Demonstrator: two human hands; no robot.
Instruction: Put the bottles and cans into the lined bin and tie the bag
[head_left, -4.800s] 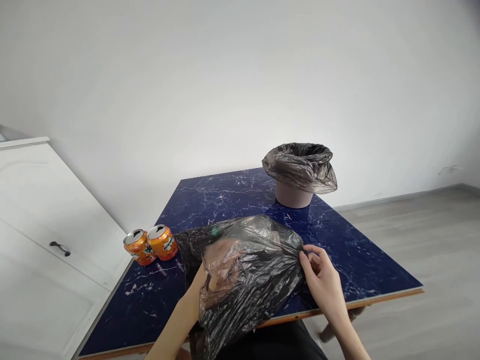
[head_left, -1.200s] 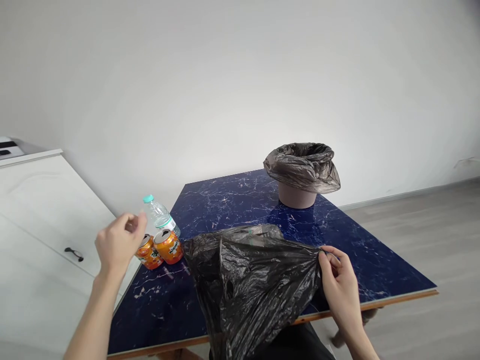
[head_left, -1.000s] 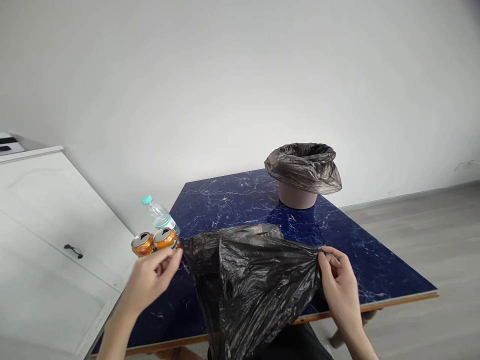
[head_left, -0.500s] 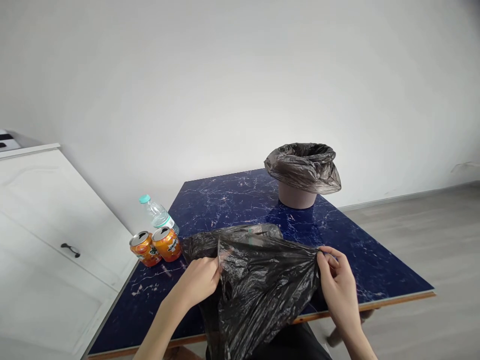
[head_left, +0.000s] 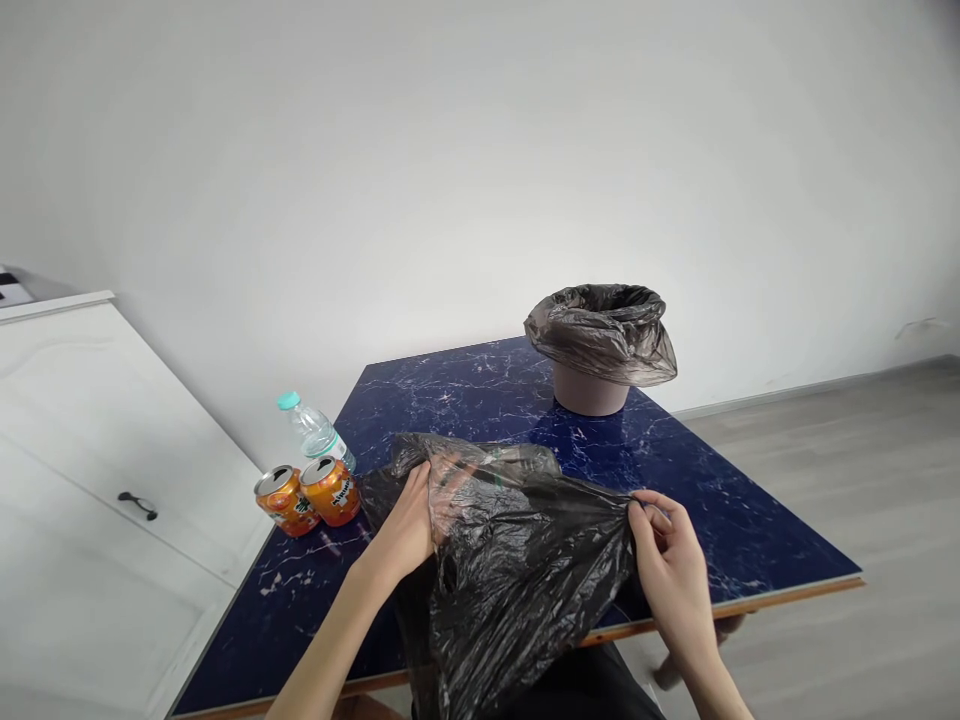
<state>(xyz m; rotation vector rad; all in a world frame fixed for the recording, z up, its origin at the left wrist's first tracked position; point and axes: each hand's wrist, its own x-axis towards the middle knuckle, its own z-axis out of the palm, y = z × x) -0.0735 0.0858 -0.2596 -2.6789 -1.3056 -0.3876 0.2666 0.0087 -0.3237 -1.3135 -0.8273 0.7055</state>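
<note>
- Your left hand (head_left: 409, 525) is closed on the near left rim of the black plastic bag (head_left: 517, 580). The thumb side lies outside the film, and the fingers are tucked under it and show faintly through the thin plastic.
- Your right hand (head_left: 667, 570) pinches the bag's right rim between thumb and fingertips, with the film bunched into a small gather at the grip.
- Between your two hands the rim is drawn out into a taut, slightly sagging line.
- The bag lies at the near edge of the table (head_left: 465, 390). Its top rests on the table surface, and its crumpled body hangs over the edge towards your lap.
- Something with a green spot shows dimly through the film near the top of the bag. You cannot tell what it is.
- Just left of your left hand, two orange soda cans (head_left: 330, 490) stand upright and side by side at the table's left edge, touching each other, both with their tabs opened.
- Behind the cans, a clear water bottle (head_left: 315, 435) with a teal cap leans away to the left.
- At the far right of the table, well apart from your hands, stands a round waste bin (head_left: 591, 392). A dark liner (head_left: 600, 335) is folded loosely over its rim.
- A white cabinet (head_left: 75, 420) with a dark handle (head_left: 137, 503) stands to the left of the table.
- Grey wood floor (head_left: 862, 480) runs off to the right.
</note>
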